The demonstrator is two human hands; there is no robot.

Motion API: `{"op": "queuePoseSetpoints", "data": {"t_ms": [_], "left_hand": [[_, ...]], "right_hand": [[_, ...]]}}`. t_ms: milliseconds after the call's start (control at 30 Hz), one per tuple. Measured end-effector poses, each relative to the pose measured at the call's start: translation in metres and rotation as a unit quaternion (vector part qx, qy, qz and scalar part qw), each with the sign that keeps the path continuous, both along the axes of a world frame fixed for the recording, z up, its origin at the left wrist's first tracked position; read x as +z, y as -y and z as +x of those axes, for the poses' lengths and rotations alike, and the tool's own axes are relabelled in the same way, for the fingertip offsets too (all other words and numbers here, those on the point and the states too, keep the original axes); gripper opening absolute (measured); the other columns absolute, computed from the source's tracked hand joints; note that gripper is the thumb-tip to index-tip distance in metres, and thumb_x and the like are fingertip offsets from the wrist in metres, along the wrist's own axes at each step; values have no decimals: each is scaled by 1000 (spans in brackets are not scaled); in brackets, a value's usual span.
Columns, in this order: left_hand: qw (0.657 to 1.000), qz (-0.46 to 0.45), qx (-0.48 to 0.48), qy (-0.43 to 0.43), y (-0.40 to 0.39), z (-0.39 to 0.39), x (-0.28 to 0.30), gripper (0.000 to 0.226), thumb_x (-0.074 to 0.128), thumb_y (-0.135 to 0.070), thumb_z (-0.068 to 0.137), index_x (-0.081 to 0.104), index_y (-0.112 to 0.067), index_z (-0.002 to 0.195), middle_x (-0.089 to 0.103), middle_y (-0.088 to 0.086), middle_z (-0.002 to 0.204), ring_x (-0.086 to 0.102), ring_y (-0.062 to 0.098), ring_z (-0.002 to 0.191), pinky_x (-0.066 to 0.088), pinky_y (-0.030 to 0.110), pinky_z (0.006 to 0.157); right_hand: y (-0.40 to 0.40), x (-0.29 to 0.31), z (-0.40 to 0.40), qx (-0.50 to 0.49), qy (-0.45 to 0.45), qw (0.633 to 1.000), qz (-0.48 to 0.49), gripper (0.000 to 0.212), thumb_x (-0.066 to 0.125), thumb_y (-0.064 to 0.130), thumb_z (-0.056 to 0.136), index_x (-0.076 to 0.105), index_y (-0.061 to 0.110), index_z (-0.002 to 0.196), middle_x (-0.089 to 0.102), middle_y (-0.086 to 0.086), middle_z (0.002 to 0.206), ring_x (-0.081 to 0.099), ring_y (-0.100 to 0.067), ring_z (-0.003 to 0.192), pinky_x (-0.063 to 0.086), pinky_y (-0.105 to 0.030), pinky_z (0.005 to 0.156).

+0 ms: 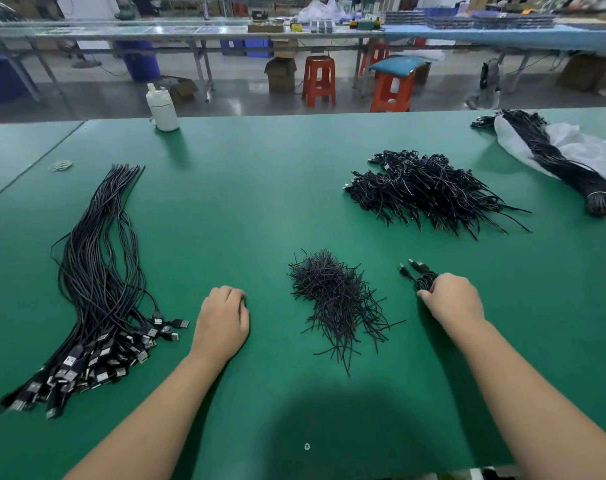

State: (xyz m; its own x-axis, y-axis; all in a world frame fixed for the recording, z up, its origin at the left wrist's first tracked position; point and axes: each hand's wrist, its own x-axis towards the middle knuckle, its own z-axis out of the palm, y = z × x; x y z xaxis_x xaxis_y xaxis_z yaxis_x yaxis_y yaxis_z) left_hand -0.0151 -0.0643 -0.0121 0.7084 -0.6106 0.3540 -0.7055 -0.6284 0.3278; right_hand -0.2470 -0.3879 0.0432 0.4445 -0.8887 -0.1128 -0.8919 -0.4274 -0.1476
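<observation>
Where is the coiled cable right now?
Head view, lower right: the coiled cable is held in the right hand, just right of the twist-tie pile.

**Green mat, black wires**

The table mat is coloured plain green. Black is worn by the silver-plugged cable bundle at 9 o'clock, the ties at 5, the coiled cable at 4, the heap at 2. The bottle at 11 is coloured white.

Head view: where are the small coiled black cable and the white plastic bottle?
small coiled black cable [423, 281], head view, on its coil
white plastic bottle [163, 112], head view, middle of its body
</observation>
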Motion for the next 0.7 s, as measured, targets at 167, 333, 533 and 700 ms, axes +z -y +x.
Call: {"op": "queuePoseSetpoints", "data": {"t_ms": [167,333,533,700], "left_hand": [[1000,-2,3,-6,1,0,-1,7,62,-3,84,66,-6,89,61,4,85,53,24,81,48,37,72],[1000,-10,7,-4,2,-1,0,6,63,-2,82,66,-5,85,61,5,83,52,24,79,48,38,70],[1000,2,20,13,1,-1,2,5,65,-4,80,67,-6,83,61,5,83,52,25,79,47,40,71],[999,9,34,2,1,-1,1,6,64,-6,81,68,-7,86,62,4,86,53,24,82,46,38,74]], "right_hand": [[4,-4,2,27,4,999,-37,43,66,34,93,51,6,64,56,-7,56,54,-24,54,45,-28,52],[10,-2,1,19,5,998,-53,23,63,30,94,61,9,86,61,-7,79,60,-28,69,54,-35,65],[0,-7,15,60,17,982,-178,39,68,44,86,62,13,110,54,-13,109,52,-30,95,45,-37,77],[13,-8,12,-45,-49,997,-45,72,64,52,87,32,9,136,45,-19,133,50,-36,117,45,-44,89]]}}
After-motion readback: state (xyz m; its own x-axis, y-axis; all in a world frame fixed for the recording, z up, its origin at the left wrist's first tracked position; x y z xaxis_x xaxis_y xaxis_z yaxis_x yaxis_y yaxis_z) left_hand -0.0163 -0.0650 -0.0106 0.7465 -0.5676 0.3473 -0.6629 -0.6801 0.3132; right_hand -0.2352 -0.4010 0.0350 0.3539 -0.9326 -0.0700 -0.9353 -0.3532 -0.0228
